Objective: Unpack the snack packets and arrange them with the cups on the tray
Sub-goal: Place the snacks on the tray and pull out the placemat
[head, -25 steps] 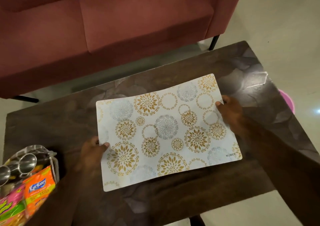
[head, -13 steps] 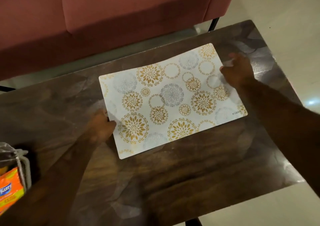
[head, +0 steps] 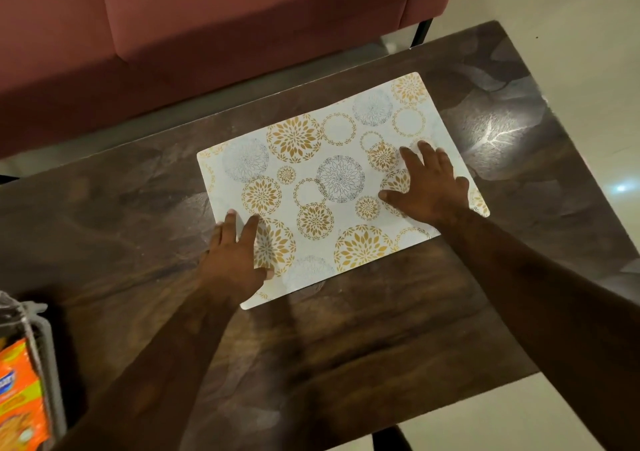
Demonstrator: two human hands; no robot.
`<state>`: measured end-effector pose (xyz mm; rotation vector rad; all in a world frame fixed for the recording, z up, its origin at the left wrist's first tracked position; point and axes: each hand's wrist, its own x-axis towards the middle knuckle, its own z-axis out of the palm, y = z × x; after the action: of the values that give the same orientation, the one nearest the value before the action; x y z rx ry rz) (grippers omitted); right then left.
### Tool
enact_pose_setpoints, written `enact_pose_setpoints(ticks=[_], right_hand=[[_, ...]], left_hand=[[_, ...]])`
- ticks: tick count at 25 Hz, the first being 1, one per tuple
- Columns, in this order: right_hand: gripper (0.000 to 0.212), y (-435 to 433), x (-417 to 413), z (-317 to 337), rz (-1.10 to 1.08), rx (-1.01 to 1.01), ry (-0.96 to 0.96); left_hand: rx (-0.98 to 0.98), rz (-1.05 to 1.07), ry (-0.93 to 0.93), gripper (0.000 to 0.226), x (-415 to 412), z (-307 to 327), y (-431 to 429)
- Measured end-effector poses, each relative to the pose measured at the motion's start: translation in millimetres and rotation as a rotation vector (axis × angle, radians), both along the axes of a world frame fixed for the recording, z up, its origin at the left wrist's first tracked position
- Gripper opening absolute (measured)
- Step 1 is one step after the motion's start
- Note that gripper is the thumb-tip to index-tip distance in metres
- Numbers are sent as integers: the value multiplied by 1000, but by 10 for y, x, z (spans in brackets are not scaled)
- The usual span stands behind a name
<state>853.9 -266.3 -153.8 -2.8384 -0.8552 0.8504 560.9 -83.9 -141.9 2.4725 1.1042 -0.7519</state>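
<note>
Head view: patterned mat (head: 332, 132) flat on the dark tabletop (head: 346, 346). Left grip (head: 232, 260) pressing its near-left edge, fingers straight, nothing held; right grip (head: 429, 187) spread flat on its right part, likewise empty. Orange snack packet (head: 17, 398) at lower left, well apart from the mat.

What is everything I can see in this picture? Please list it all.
placemat: one, white with gold and grey floral circles, flat on the middle of the table
table: one, dark brown wood grain, under the placemat
snack packet: one visible, orange, lower-left edge, partly cut off
clear plastic bag: one, transparent, around the snack packet
sofa: one, dusty pink, behind the table
floor: pale cream, right of the table
left hand: one, bare, flat on the placemat's near-left edge
right hand: one, bare, flat on the placemat's right part
</note>
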Motion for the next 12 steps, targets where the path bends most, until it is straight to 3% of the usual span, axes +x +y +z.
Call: enact_pose_setpoints(ticks=[6, 9, 12], right_hand=[[100, 24, 5, 41, -16, -8, 10], [94, -18, -44, 113, -39, 39, -5], [85, -135, -293, 211, -22, 128, -62]], left_hand=[[-73, -36, 33, 109, 10, -15, 88], [-173, 15, -27, 104, -35, 101, 242], [-99, 51, -129, 92, -267, 206, 192]])
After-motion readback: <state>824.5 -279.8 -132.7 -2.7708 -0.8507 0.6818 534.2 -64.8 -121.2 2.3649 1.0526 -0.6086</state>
